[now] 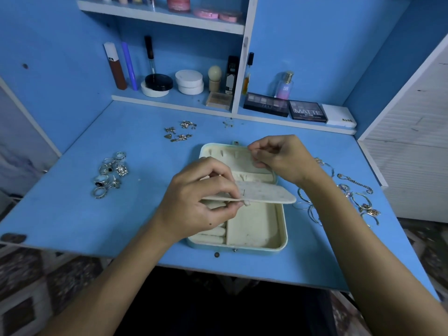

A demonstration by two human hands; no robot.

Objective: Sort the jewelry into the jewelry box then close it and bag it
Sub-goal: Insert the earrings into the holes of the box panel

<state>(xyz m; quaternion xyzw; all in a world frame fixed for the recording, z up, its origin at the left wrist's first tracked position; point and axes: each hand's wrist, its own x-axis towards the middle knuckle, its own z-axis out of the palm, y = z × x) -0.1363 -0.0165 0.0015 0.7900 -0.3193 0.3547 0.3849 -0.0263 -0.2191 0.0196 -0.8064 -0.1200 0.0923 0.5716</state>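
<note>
The cream jewelry box (257, 229) lies open on the blue desk. My left hand (198, 200) pinches the box's flat perforated earring panel (269, 195) and holds it raised over the compartments. My right hand (278, 158) hovers over the box's far half with fingertips pinched together; what they hold is too small to tell. Several silver rings (110, 174) lie at the left, small earrings (180, 132) sit beyond the box, and bracelets and chains (354, 200) lie at the right.
The desk's front edge (218, 265) runs just below the box. A low back shelf (174, 101) carries cosmetics jars, tubes, a perfume bottle (284, 86) and eyeshadow palettes (308, 111). A white panel (412, 141) stands at the right.
</note>
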